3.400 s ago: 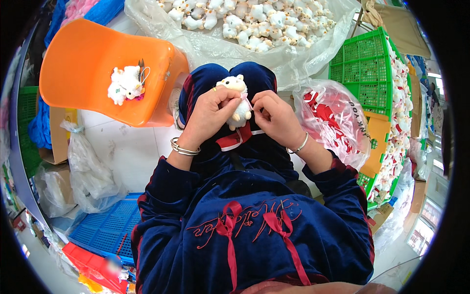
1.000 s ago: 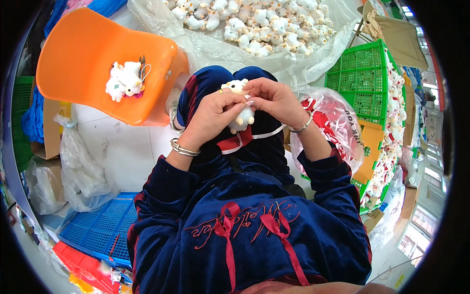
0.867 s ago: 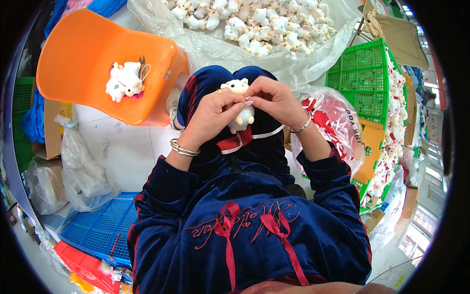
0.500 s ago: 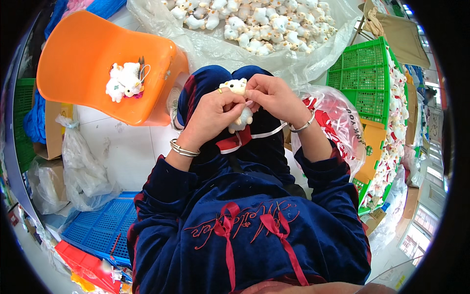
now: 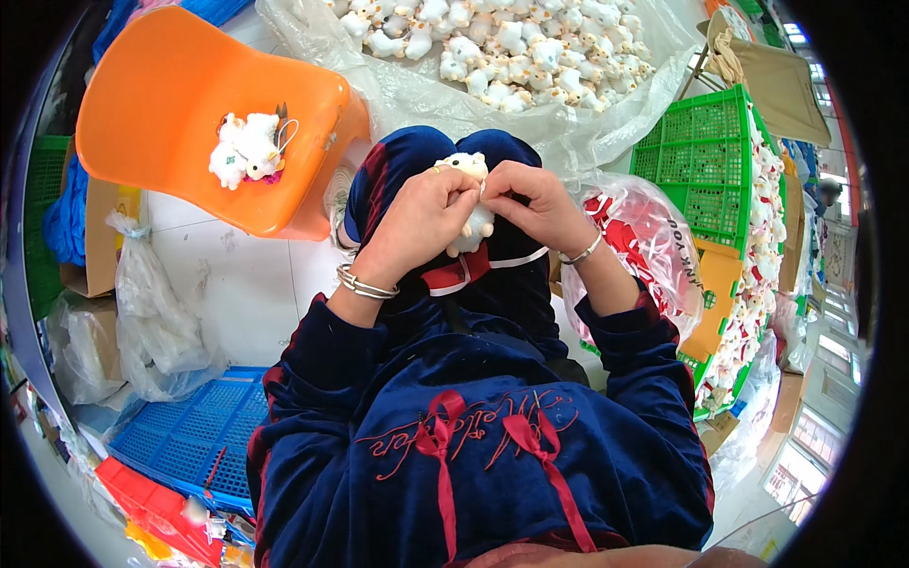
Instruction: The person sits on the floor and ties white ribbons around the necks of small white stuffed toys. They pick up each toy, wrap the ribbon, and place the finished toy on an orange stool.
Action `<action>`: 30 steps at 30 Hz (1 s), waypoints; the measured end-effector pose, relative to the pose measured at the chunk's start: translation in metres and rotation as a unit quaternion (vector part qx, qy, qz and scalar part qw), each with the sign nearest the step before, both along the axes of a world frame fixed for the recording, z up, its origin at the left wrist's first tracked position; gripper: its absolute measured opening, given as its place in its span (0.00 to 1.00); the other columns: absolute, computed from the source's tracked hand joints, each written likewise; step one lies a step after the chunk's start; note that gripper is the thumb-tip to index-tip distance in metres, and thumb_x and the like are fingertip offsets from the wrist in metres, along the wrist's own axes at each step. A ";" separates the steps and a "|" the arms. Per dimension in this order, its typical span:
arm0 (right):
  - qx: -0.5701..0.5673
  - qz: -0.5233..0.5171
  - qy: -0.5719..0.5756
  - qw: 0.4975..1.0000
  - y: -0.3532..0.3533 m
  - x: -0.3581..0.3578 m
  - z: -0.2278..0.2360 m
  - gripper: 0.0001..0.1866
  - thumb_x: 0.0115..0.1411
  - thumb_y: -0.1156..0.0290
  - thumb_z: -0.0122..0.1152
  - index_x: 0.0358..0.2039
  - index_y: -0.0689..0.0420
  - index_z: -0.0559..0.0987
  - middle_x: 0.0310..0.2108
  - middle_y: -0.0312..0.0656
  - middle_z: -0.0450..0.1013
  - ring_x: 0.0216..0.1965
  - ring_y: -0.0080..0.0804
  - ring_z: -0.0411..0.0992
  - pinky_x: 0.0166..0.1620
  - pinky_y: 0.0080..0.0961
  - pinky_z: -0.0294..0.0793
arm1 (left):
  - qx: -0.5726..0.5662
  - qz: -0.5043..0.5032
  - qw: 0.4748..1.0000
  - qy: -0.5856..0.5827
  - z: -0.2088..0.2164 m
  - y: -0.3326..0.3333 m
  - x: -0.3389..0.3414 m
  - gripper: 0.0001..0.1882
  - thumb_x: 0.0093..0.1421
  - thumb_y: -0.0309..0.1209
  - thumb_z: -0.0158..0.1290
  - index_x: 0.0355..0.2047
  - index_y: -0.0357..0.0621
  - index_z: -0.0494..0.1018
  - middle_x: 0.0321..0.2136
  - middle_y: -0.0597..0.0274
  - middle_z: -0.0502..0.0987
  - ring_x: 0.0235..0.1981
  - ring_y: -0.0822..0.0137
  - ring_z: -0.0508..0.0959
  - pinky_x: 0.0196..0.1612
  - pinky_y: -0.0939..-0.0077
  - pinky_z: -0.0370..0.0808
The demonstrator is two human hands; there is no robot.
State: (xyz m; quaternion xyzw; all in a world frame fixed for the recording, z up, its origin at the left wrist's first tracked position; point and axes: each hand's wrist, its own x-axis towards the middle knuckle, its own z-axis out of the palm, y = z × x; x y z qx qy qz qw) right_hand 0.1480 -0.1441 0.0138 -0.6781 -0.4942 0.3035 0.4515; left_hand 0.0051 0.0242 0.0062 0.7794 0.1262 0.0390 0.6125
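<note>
Around you lies a floor [image 5: 246,293] of pale tiles, with thin joint lines and faint greyish smudges, and on your left stands an orange plastic chair [image 5: 194,80] with a curved back. Toward the upper right sits a piece of tan cloth-covered furniture [image 5: 769,90] — and down the right rim, windows [image 5: 816,434] with crossed bars look bright, bent by the lens.

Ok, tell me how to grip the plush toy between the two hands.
Take the plush toy by its head, likely best from the far side: the head's rounded top sits uncovered at that end, while the left hand and right hand crowd the toy's middle from either side.
</note>
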 end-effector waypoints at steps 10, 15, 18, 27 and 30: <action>-0.111 0.021 -0.033 0.993 0.010 0.006 0.022 0.05 0.62 0.75 0.67 0.35 0.61 0.79 0.30 0.39 0.78 0.30 0.28 0.75 0.36 0.25 0.75 | -0.021 -0.008 1.000 0.012 -0.001 0.004 0.001 0.10 0.66 0.30 0.56 0.39 0.34 0.80 0.33 0.58 0.80 0.34 0.69 0.80 0.39 0.74 0.76; -0.109 -0.009 -0.098 0.989 0.013 -0.004 0.024 0.06 0.61 0.75 0.67 0.35 0.61 0.78 0.30 0.41 0.77 0.30 0.33 0.76 0.35 0.28 0.75 | -0.043 -0.002 0.999 0.009 -0.002 0.003 0.000 0.10 0.66 0.31 0.57 0.40 0.34 0.81 0.33 0.61 0.81 0.34 0.73 0.79 0.39 0.77 0.76; -0.095 0.002 -0.186 0.978 0.013 -0.007 0.020 0.06 0.59 0.76 0.66 0.36 0.60 0.78 0.32 0.44 0.76 0.32 0.41 0.76 0.35 0.32 0.76 | -0.076 0.016 0.997 0.023 -0.005 0.003 -0.003 0.10 0.66 0.31 0.59 0.40 0.34 0.81 0.32 0.63 0.82 0.32 0.76 0.79 0.38 0.79 0.76; 0.109 -0.038 -0.238 0.964 0.001 -0.018 -0.020 0.09 0.56 0.78 0.67 0.36 0.60 0.77 0.37 0.47 0.76 0.37 0.47 0.77 0.39 0.35 0.79 | -0.058 0.024 0.998 0.003 -0.007 0.003 -0.008 0.11 0.65 0.31 0.59 0.40 0.33 0.82 0.33 0.58 0.85 0.33 0.72 0.82 0.38 0.76 0.78; 0.148 -0.033 -0.238 0.959 0.000 -0.014 -0.032 0.11 0.55 0.80 0.69 0.37 0.60 0.78 0.38 0.46 0.76 0.36 0.45 0.77 0.39 0.34 0.79 | -0.044 0.039 0.998 -0.004 -0.005 0.002 -0.008 0.11 0.64 0.31 0.59 0.40 0.33 0.82 0.32 0.53 0.85 0.33 0.67 0.84 0.38 0.74 0.79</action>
